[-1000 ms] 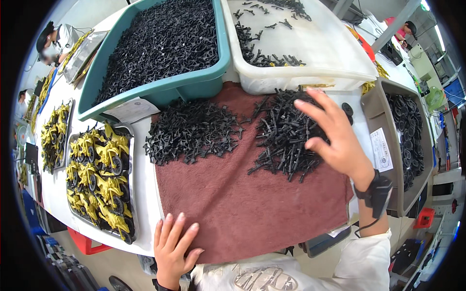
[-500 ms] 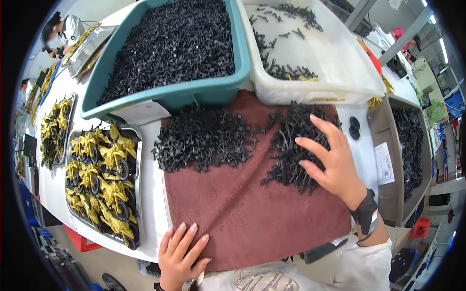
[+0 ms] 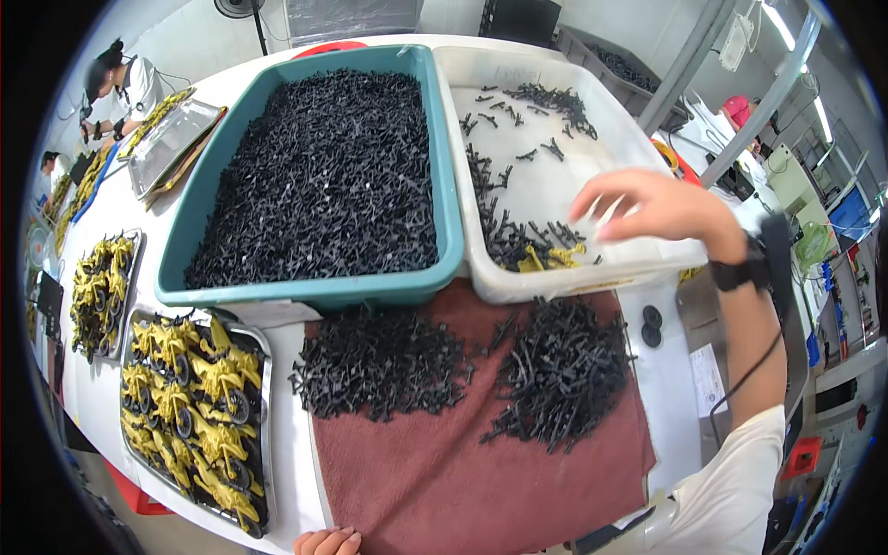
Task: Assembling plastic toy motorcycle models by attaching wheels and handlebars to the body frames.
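Observation:
My right hand [image 3: 655,211] is raised over the front right of the white plastic bin [image 3: 592,277], open, its fingers slightly curved and apart with nothing in them. Below it in the bin lie small black plastic parts [image 3: 504,242] and a few yellow pieces [image 3: 552,258]. At the lower edge, only the fingers of my left hand [image 3: 326,541] show, lying at the near left corner of the brown cloth [image 3: 481,490]. No object shows in that hand. Two heaps of black parts rest on the cloth, a left heap [image 3: 381,361] and a right heap [image 3: 564,370].
A teal bin [image 3: 314,294] full of black parts stands left of the white one. Metal trays of yellow toy motorcycles [image 3: 190,407] are at the left. Two black discs [image 3: 651,326] lie beside the cloth. A person [image 3: 129,92] works at the far left.
My right hand has left the right heap and moved up and away over the white bin. The view has tilted upward, leaving my left hand mostly out of frame.

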`<state>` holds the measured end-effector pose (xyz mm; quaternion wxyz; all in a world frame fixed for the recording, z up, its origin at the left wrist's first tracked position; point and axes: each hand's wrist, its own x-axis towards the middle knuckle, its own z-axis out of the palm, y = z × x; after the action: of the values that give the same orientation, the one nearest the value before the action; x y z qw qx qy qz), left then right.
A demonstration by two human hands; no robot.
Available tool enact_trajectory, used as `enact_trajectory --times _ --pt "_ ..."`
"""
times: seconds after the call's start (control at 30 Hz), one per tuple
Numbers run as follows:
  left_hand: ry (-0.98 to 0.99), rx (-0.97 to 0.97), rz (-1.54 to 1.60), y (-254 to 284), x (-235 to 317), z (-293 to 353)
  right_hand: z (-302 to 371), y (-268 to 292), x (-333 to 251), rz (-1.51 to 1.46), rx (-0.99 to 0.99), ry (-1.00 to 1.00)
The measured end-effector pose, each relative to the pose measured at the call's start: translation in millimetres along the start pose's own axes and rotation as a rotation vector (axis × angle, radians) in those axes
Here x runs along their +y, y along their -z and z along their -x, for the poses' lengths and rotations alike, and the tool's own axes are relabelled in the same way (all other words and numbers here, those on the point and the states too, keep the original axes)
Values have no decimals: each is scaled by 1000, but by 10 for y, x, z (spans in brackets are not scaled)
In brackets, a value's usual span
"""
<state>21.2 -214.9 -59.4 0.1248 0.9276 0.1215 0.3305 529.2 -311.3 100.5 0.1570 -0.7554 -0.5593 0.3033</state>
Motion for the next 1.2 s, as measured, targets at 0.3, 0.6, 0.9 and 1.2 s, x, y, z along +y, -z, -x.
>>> enact_trajectory --times 0.3,0.6,0.9,1.2 --pt "45 142 -116 -213 -76 79 -499 -453 363 314 -134 -33" --pt "75 124 -152 -237 -167 558 -480 -181 455 397 162 -120" --pt "113 288 -176 -405 -139 383 -418 -3 542 -124 184 -24" --pt "20 89 -131 -212 -216 242 -404 -15 491 682 77 -197"
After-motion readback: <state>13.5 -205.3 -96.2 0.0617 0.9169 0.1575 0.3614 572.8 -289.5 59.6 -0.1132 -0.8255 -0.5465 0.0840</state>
